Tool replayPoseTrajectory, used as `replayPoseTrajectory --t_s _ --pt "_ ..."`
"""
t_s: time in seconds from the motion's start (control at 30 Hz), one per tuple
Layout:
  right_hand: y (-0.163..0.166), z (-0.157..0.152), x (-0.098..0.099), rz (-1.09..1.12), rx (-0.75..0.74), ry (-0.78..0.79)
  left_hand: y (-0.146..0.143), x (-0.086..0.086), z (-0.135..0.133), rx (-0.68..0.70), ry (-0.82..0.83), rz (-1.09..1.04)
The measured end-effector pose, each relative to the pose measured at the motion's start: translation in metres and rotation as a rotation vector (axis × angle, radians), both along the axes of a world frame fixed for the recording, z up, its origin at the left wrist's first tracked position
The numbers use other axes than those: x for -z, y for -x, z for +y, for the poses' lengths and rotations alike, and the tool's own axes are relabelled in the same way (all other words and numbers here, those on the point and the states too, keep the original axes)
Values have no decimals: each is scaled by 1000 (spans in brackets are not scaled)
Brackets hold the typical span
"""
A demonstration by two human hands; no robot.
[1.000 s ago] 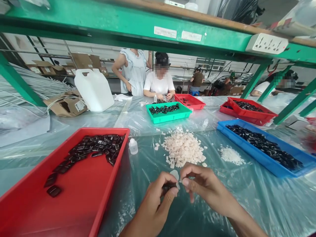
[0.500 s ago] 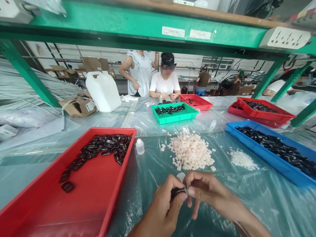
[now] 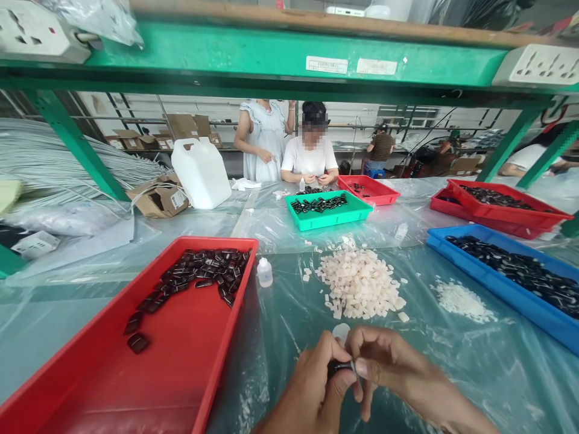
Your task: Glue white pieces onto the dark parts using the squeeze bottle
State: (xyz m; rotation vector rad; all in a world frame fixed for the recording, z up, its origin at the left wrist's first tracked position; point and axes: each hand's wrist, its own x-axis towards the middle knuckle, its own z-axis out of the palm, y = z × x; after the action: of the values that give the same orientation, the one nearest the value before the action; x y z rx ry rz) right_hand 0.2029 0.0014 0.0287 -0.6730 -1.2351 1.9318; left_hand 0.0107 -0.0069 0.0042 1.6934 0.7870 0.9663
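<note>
"Since a second ago, my right hand (image 3: 402, 367) has closed in on the end of the black piece (image 3: 337, 366)."

"And the other?"

"My left hand (image 3: 312, 383) is clamped on the piece, fingers above, thumb below. Hands together, near side of the pale pile (image 3: 362, 283)."

"Does the right grip anything?"

"Thumb and fingers meet the piece's end; whether they pinch something of their own, I cannot tell. Pale rounded sheet (image 3: 341, 331) shows just beyond the fingertips."

"Surroundings?"

"Red tray (image 3: 149, 386) at left, dark pieces (image 3: 203, 271) bunched toward its far end; small bottle (image 3: 265, 274) just beside it. Blue tray (image 3: 438, 237) at right, holding more black pieces."
</note>
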Motion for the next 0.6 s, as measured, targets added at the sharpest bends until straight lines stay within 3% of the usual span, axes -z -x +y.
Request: replayPoseTrajectory --t_s 0.33,0.6 --pt "-4 -5 7 45 -4 -41 -6 2 -2 -11 -31 10" --pt "0 -18 4 -40 160 -164 -9 9 -7 -77 5 76"
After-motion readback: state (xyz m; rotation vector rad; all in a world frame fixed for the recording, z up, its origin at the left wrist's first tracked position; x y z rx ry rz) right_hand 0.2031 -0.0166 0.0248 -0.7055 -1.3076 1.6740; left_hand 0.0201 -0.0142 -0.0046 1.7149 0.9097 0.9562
